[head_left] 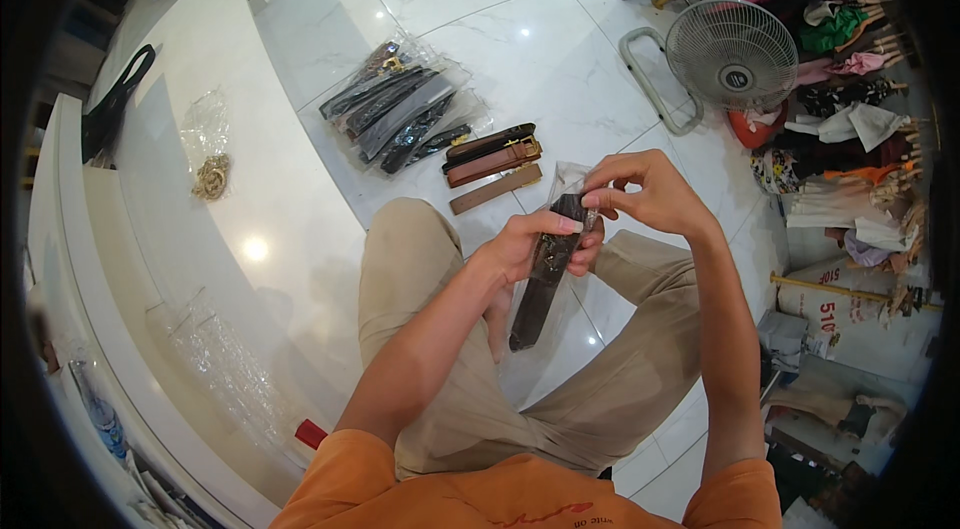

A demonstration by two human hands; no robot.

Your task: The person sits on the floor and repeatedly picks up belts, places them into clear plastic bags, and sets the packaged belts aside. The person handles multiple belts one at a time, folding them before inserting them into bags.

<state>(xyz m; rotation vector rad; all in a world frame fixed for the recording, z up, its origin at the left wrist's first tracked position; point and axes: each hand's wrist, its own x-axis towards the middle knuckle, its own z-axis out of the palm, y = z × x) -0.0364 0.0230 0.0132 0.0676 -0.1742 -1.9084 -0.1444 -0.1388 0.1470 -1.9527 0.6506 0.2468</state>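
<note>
A dark folded belt point(541, 294) in a clear plastic sleeve lies slanted between my knees. My left hand point(527, 241) is wrapped round its upper part, thumb on top. At the sleeve's upper end, my right hand point(637, 191) pinches the clear plastic point(571, 175) between thumb and fingers. On the floor just beyond my hands lie folded belts without sleeves: a black one point(490, 144), a reddish-brown one point(490, 165) and a taupe one point(497, 188). Farther left is a pile of dark belts in clear sleeves point(405, 109).
To my left runs a long white counter point(270, 239) bearing a bagged gold chain point(211, 177) and loose clear plastic sleeves point(225, 354). A floor fan point(732, 54) stands at the far right, beside hanging clothes point(850, 124). White sacks point(835, 299) sit below the clothes.
</note>
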